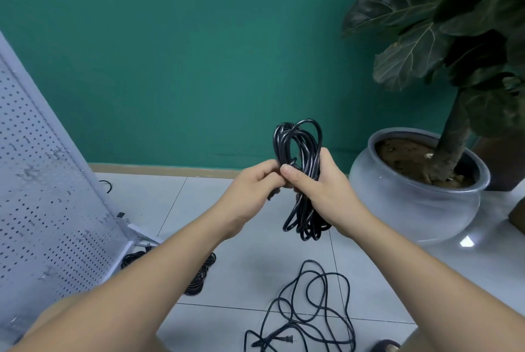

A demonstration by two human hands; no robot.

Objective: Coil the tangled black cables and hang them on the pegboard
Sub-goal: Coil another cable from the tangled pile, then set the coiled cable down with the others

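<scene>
A black cable wound into a long coil point(302, 147) stands upright in the air at the centre. My right hand point(318, 181) grips the coil round its middle, thumb across the front. My left hand point(250, 184) pinches the cable's loose end against the coil, a short black tip poking out below the fingers. A loose tangled black cable point(309, 312) with a plug lies on the tiled floor below. The white pegboard point(42, 195) leans at the left with small hooks on it.
More black cable bundles point(199, 275) lie on the floor by the pegboard's metal foot point(136, 235). A large grey pot point(420, 198) with a broad-leaved plant point(443, 39) stands at the right. A teal wall rises behind.
</scene>
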